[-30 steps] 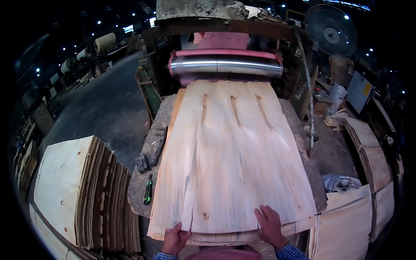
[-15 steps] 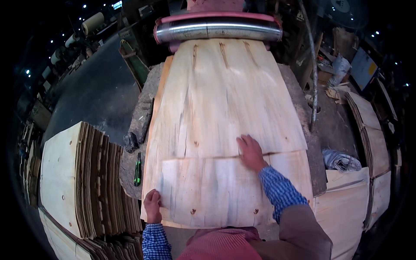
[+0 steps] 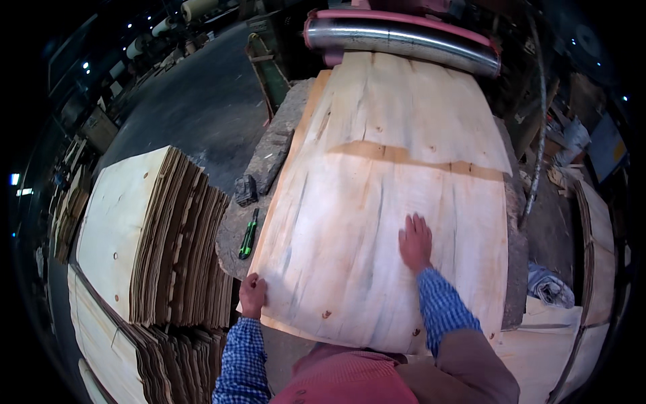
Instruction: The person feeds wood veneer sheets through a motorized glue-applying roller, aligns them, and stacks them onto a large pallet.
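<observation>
A pale wood veneer sheet (image 3: 377, 236) covers the near part of the table. My right hand (image 3: 415, 242) rests flat on it, right of its middle, fingers stretched out. At the sheet's near left corner my left hand (image 3: 253, 295) is closed, its curled fingers at the edge; the fingertips are partly hidden. Farther off, another veneer sheet (image 3: 424, 101) reaches up to a shiny metal roller (image 3: 404, 44). This far sheet's ragged near edge stands slightly raised and casts a brown shadow on the sheet beneath.
A green and black utility knife (image 3: 248, 234) lies on the worn table edge (image 3: 232, 232), near a dark block (image 3: 245, 190). Tall veneer stacks (image 3: 124, 229) stand at left, others (image 3: 597, 236) at right. A metal pole (image 3: 540, 128) rises beyond the table's right side.
The far veneer sheet has slid away from me toward the roller, uncovering more of the sheet below. My right hand no longer touches its edge. The whole view has swung left.
</observation>
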`<state>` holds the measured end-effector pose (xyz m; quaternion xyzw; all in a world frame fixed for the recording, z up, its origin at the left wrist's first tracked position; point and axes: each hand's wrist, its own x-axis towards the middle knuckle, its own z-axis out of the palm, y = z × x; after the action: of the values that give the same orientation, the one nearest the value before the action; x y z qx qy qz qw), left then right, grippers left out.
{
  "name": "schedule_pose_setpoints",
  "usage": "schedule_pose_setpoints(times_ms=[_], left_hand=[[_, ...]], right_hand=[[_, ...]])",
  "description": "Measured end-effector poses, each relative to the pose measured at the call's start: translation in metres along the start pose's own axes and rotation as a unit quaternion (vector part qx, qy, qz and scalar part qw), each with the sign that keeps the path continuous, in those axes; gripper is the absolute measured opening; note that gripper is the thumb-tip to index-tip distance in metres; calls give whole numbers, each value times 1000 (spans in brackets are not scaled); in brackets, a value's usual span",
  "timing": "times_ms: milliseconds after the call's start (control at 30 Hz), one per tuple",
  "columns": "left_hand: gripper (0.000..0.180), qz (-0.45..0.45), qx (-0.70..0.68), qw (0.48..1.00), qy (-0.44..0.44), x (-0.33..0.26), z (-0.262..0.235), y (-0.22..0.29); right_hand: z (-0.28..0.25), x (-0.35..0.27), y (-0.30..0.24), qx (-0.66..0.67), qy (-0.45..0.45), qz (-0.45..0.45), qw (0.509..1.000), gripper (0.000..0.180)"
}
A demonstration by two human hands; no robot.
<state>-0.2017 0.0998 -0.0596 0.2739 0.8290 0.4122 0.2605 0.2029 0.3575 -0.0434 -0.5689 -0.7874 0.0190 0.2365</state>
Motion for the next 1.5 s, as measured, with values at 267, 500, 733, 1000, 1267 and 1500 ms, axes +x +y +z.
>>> schedule_pose_setpoints(times_ms=[267,500,733,1000,1267,1500], left_hand=[[41,17,190,981,-27,20,-20,35],[38,-38,-111,962,-245,4,-75,100],[29,-1,-304,906,-296,-36,-108,186],[29,-46,-259,924,-277,-39,-97,130],[31,-95,-341,878,-321,-38,-95,86],[28,-104,-334,892,-286,4,-53,119]], right_hand=[[-84,-189,-34,41,-79,17,996,46],[-109,-245,-55,9,-80,53,995,51],[-164,-222,-112,76,-148,-34,985,73],[-157,-249,-90,-4,-84,29,996,66],[-222,-234,-92,3,-94,-17,995,66],[-177,-146,-35,23,-22,-66,997,60]])
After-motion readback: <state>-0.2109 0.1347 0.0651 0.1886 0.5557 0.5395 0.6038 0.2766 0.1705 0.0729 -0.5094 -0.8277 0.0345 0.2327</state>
